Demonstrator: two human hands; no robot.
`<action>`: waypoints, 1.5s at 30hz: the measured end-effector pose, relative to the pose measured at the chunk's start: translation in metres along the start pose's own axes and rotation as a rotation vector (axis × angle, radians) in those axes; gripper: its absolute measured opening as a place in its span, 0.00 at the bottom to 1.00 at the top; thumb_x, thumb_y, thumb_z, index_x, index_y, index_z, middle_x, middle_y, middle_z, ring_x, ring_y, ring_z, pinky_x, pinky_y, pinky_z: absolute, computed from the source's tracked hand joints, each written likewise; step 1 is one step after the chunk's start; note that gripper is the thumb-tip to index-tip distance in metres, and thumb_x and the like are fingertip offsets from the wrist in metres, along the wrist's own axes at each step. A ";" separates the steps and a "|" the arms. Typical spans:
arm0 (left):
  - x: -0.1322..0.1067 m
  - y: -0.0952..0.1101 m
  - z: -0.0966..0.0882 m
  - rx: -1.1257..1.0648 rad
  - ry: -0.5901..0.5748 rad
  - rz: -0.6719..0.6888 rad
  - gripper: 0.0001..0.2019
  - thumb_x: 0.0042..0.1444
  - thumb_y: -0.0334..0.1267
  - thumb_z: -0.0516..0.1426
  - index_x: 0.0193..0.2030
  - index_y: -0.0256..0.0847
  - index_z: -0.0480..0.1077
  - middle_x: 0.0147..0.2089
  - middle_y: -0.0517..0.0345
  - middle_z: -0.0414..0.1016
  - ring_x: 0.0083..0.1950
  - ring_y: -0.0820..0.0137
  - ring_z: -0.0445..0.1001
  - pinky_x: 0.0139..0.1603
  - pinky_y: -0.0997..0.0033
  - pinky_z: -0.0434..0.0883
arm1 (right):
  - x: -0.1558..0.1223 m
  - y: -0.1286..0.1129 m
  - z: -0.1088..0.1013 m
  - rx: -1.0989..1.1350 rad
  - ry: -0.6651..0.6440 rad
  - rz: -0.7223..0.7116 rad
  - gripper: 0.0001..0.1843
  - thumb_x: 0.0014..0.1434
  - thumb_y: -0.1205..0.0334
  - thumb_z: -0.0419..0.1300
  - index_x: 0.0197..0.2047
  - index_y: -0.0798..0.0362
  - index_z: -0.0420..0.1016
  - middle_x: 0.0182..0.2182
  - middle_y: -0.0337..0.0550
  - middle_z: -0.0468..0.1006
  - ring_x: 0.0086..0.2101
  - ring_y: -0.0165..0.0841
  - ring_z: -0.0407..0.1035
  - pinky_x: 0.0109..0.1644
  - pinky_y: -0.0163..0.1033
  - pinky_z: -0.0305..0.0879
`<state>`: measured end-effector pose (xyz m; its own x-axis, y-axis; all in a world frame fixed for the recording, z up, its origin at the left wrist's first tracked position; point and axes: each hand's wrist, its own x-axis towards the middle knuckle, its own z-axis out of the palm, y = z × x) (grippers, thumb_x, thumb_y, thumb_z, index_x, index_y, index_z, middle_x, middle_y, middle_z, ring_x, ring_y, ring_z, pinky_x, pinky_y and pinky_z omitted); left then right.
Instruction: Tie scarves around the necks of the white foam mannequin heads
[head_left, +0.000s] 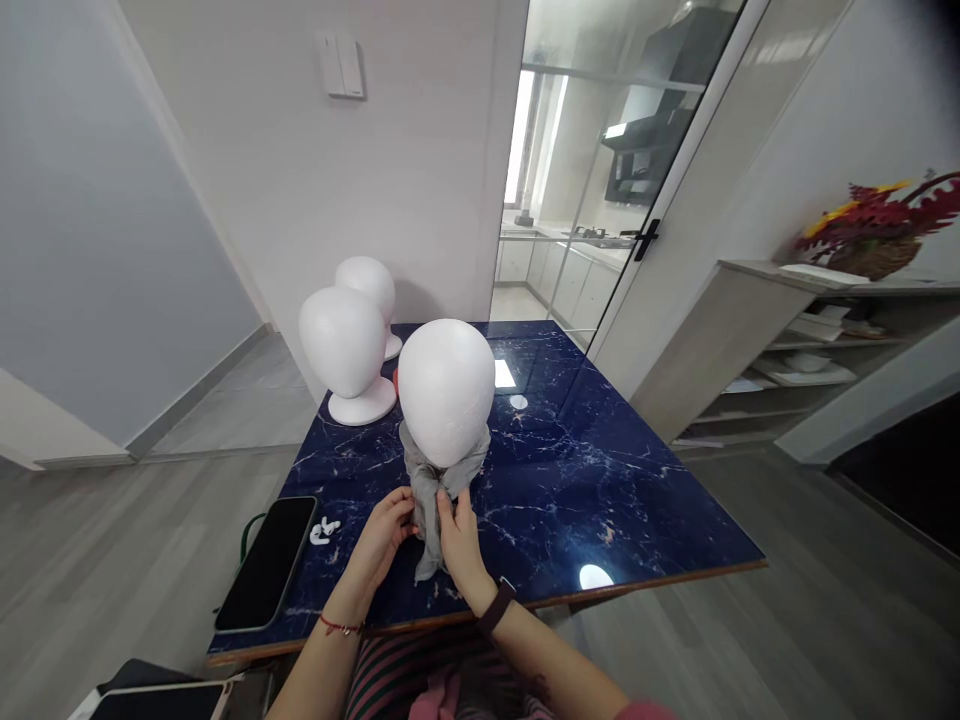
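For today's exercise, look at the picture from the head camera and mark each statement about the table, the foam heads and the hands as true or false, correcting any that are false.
1. Three white foam heads stand on the table. True.
2. Both the left hand and the right hand are on the grey scarf. True.
3. The scarf is wrapped around the farthest foam head. False: it sits at the neck of the nearest foam head.
4. The phone lies at the table's right edge. False: it lies at the left edge.
5. The table top is plain white. False: it is dark blue marble pattern.
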<state>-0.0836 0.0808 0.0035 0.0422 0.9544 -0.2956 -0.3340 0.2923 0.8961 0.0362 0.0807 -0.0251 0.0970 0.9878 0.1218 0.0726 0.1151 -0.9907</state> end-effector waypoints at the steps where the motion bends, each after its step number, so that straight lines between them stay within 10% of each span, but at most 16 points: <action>1: 0.001 -0.001 0.000 0.027 0.028 0.006 0.11 0.43 0.38 0.61 0.33 0.38 0.68 0.28 0.64 0.68 0.25 0.77 0.65 0.25 0.78 0.63 | 0.001 -0.001 0.000 0.010 -0.018 0.000 0.21 0.63 0.51 0.49 0.54 0.52 0.64 0.50 0.52 0.73 0.52 0.38 0.66 0.55 0.43 0.61; 6: 0.008 0.000 -0.012 0.300 0.078 0.102 0.22 0.40 0.41 0.63 0.43 0.39 0.65 0.25 0.65 0.69 0.23 0.75 0.66 0.25 0.76 0.61 | 0.010 -0.005 -0.010 -0.012 -0.159 0.005 0.20 0.56 0.50 0.57 0.48 0.52 0.65 0.41 0.48 0.77 0.41 0.38 0.73 0.45 0.41 0.66; 12: 0.012 0.016 -0.031 1.160 0.282 0.400 0.09 0.51 0.35 0.54 0.37 0.40 0.73 0.35 0.54 0.72 0.38 0.65 0.72 0.39 0.68 0.65 | 0.038 -0.009 -0.040 -0.310 -0.308 -0.062 0.14 0.44 0.59 0.67 0.32 0.53 0.69 0.27 0.40 0.77 0.29 0.36 0.71 0.32 0.36 0.64; 19: 0.012 0.031 -0.032 1.662 0.586 0.279 0.16 0.58 0.31 0.45 0.41 0.39 0.73 0.39 0.50 0.71 0.34 0.66 0.72 0.29 0.70 0.60 | 0.064 -0.023 -0.065 -0.279 -0.243 -0.110 0.16 0.47 0.61 0.64 0.38 0.52 0.64 0.22 0.34 0.74 0.23 0.32 0.67 0.28 0.33 0.58; 23: 0.014 0.028 -0.031 1.538 0.558 0.292 0.13 0.55 0.31 0.48 0.39 0.38 0.73 0.40 0.49 0.71 0.36 0.65 0.72 0.31 0.70 0.60 | 0.064 -0.025 -0.064 -0.234 -0.221 -0.144 0.17 0.49 0.60 0.62 0.41 0.51 0.62 0.22 0.33 0.74 0.24 0.32 0.68 0.30 0.33 0.59; 28: 0.011 0.001 0.000 0.843 -0.085 0.218 0.04 0.47 0.36 0.57 0.29 0.38 0.72 0.29 0.57 0.72 0.31 0.69 0.68 0.33 0.73 0.63 | 0.056 -0.008 -0.045 -0.101 -0.282 -0.153 0.16 0.50 0.57 0.61 0.41 0.53 0.65 0.34 0.41 0.76 0.34 0.34 0.71 0.39 0.37 0.65; 31: 0.008 -0.018 0.021 0.524 -0.249 0.115 0.10 0.47 0.43 0.58 0.27 0.37 0.70 0.24 0.61 0.67 0.25 0.73 0.63 0.28 0.74 0.60 | 0.052 0.002 -0.036 -0.094 -0.279 -0.132 0.15 0.50 0.58 0.62 0.40 0.54 0.66 0.35 0.42 0.75 0.36 0.34 0.71 0.41 0.39 0.65; 41: -0.008 -0.008 0.018 0.736 -0.376 0.183 0.16 0.52 0.45 0.56 0.20 0.38 0.65 0.23 0.62 0.61 0.25 0.74 0.59 0.28 0.73 0.57 | 0.047 0.009 -0.028 0.156 -0.370 -0.071 0.13 0.57 0.55 0.57 0.41 0.52 0.63 0.39 0.43 0.74 0.42 0.33 0.72 0.48 0.40 0.64; 45: -0.005 0.003 0.000 0.873 -0.035 0.330 0.19 0.53 0.51 0.54 0.20 0.40 0.70 0.33 0.53 0.72 0.35 0.66 0.69 0.40 0.68 0.64 | 0.033 0.002 -0.029 0.091 -0.262 -0.018 0.14 0.57 0.52 0.56 0.42 0.51 0.64 0.38 0.42 0.73 0.40 0.33 0.69 0.46 0.38 0.65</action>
<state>-0.0846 0.0770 0.0078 0.1042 0.9944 0.0154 0.4916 -0.0650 0.8684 0.0682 0.1109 -0.0213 -0.1648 0.9776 0.1310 -0.0184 0.1297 -0.9914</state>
